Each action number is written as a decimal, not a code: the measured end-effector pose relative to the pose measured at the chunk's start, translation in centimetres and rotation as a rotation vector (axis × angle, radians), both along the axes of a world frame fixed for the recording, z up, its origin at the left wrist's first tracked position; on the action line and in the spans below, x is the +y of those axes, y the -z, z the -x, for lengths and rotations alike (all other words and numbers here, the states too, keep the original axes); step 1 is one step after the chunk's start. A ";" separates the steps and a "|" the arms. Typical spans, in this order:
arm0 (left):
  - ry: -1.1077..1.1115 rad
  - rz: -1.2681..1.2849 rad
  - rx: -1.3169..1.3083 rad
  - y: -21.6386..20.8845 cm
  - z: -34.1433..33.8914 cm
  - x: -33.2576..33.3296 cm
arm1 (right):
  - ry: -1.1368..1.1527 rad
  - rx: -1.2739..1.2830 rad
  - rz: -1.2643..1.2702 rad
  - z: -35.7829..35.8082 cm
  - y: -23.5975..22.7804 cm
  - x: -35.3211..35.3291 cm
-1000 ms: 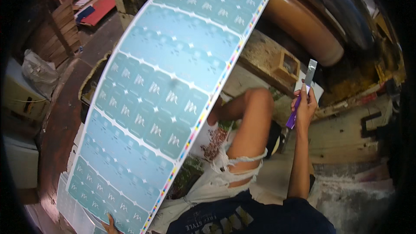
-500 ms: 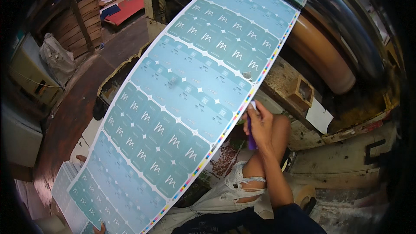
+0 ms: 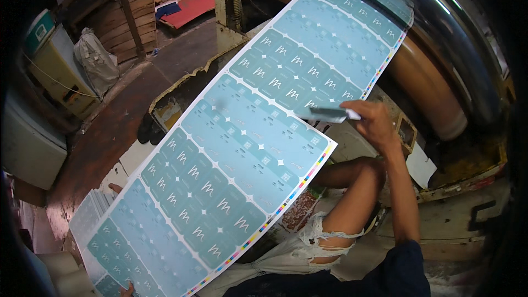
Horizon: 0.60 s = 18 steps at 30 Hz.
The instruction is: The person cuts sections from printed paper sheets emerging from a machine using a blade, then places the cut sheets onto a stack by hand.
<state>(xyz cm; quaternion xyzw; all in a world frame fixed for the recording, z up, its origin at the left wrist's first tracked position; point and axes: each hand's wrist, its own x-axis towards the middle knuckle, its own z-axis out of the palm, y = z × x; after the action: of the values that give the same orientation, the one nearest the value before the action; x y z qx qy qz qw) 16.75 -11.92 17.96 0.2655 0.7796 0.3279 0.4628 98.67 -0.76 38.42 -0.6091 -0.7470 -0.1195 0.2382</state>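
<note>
While the right hand (image 3: 374, 124) grips a grey tool (image 3: 330, 113), the left hand (image 3: 127, 289) — barely visible — seemingly pinches the teal printed sheet (image 3: 236, 154).

Head cam, fisheye, looks down, close on printed sheet (image 3: 242, 148)

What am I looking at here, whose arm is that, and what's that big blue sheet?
The picture comes from a camera worn on a person's head, looking down, so the edges bend. The arm coming up from the bottom is their own. Their right hand holds a thin flat tool against a long pale blue printed sheet, which has a colour strip along one edge. Their left hand only peeks out under the sheet's lower end. Behind the sheet is a big brown roller on a machine. Their bare knee shows below.
</note>
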 end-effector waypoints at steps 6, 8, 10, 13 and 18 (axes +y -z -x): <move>-0.064 0.020 -0.034 -1.6 0.9 -0.5 | 0.104 0.180 -0.016 -0.6 -4.1 3.0; -0.076 0.019 -0.056 -1.1 3.4 -0.7 | 0.135 0.185 0.019 2.4 -4.0 3.0; -0.072 0.012 -0.096 0.1 7.3 -1.1 | 0.100 0.195 -0.059 6.6 -2.8 2.6; -0.064 0.003 -0.150 3.7 15.0 -1.8 | 0.053 0.245 -0.056 14.3 0.7 -0.1; -0.082 -0.005 -0.303 10.2 26.9 -1.7 | 0.192 0.278 -0.087 27.2 5.6 -5.2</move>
<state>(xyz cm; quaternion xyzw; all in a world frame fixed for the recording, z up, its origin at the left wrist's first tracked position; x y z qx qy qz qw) -10.11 -13.65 7.78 0.1821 0.7102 0.3845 0.5610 71.51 -5.99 32.83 -0.6774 -0.6393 -0.0887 0.3529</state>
